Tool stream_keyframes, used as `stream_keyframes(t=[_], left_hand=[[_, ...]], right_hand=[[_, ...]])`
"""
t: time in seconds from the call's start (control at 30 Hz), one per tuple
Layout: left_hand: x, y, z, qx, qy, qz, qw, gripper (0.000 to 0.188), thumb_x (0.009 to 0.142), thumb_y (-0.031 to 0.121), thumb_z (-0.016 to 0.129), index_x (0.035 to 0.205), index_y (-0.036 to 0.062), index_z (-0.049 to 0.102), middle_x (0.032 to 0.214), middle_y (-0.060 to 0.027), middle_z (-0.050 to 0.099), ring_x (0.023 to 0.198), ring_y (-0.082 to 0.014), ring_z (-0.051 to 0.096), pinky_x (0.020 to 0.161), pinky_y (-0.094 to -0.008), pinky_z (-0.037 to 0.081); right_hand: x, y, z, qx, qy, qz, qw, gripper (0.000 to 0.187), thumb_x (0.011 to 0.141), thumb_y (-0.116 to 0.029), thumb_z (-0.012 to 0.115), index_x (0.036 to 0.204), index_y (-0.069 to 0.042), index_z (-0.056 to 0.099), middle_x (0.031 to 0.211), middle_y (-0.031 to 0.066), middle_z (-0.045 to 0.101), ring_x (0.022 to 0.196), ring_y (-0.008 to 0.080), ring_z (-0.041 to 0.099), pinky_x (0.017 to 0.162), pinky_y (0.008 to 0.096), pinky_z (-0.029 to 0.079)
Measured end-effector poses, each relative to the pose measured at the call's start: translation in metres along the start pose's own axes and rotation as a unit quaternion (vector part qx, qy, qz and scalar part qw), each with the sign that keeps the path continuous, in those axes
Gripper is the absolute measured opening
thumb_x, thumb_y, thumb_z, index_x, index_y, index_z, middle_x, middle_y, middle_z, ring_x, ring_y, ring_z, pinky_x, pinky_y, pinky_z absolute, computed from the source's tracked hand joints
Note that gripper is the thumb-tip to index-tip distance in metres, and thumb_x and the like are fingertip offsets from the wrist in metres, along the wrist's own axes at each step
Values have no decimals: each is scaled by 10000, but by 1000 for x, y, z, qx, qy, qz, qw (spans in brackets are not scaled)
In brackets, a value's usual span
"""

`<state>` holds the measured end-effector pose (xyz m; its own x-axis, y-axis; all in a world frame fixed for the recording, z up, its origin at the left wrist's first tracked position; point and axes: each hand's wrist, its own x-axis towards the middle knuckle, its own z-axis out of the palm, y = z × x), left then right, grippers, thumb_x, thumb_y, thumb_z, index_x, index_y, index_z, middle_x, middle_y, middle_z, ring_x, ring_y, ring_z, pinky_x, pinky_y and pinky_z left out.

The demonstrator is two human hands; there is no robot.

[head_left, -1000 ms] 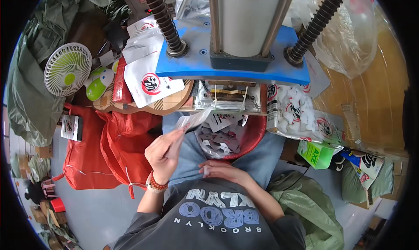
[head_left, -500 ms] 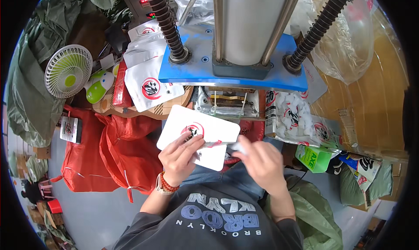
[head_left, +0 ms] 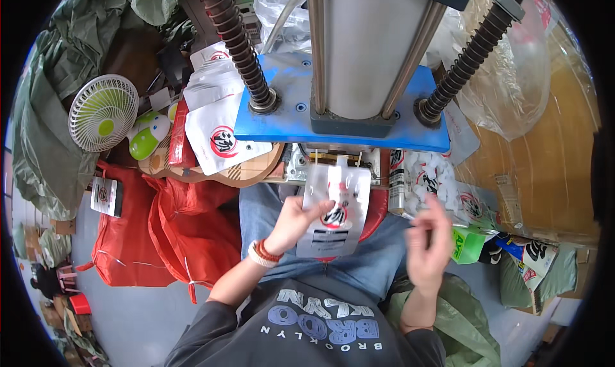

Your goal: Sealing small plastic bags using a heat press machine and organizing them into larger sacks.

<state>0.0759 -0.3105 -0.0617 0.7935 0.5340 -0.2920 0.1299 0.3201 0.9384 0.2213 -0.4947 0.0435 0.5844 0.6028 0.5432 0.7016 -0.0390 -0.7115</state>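
A silvery-white stand-up pouch [head_left: 349, 236] with a red ring and black mark hangs from my left hand [head_left: 291, 226], thumb on its front and fingers behind. At the pouch's top edge a small white spout [head_left: 341, 160] sticks up, close to the jaws [head_left: 336, 154] of a press under its blue plate [head_left: 346, 131]. My right hand [head_left: 428, 248] is raised just below a box of small white spouts [head_left: 442, 171]. Its fingers look apart, slightly smeared, with nothing visible in them.
At left, printed pouches [head_left: 224, 133] lie stacked on a wooden board [head_left: 256, 165], beside a small fan [head_left: 104, 114] and red sacks [head_left: 179, 229]. Spring-wound posts [head_left: 240, 47] flank the press. A green carton [head_left: 469, 245] and brown cardboard [head_left: 538, 187] are at right.
The pouch has turned upright and moved right and up to the press's jaws, a spout now in its top. My right hand has left the pouch and moved right toward the box.
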Motion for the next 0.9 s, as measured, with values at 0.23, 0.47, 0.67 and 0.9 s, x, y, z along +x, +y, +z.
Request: stream_keyframes(t=[0.23,0.47,0.67,0.9], left_hand=[[29,28,1,-64,-8,-11,998,267,909,104,665,1137,-29,623,1032,-83,693,885,-103,656,774,-261,524],[25,18,-107,709,309,174,610,892,736,506,752,1417,59,389,1478,-131,400,1421,-361,262,1101,-614,169],[-23,0,-118,549,251,311,734,297,755,-36,657,1025,73,716,966,-94,720,936,-265,696,770,-326,547],[-70,49,-41,522,161,431,718,437,606,-123,595,971,74,732,950,-81,729,882,-222,710,720,-292,574]], right_hand=[[-21,71,3,-345,-86,32,934,247,959,-191,545,1100,3,604,1072,166,562,963,372,555,840,445,431],[-52,103,-21,-135,-174,101,970,293,869,-130,662,1116,3,578,1047,149,594,914,337,578,815,421,455],[-36,38,-20,82,-52,123,988,348,820,45,666,1144,15,544,1124,158,617,1045,237,600,913,330,466],[5,-37,30,-59,-163,-170,970,348,692,-3,786,1025,-18,683,1005,120,655,834,263,640,679,336,519]])
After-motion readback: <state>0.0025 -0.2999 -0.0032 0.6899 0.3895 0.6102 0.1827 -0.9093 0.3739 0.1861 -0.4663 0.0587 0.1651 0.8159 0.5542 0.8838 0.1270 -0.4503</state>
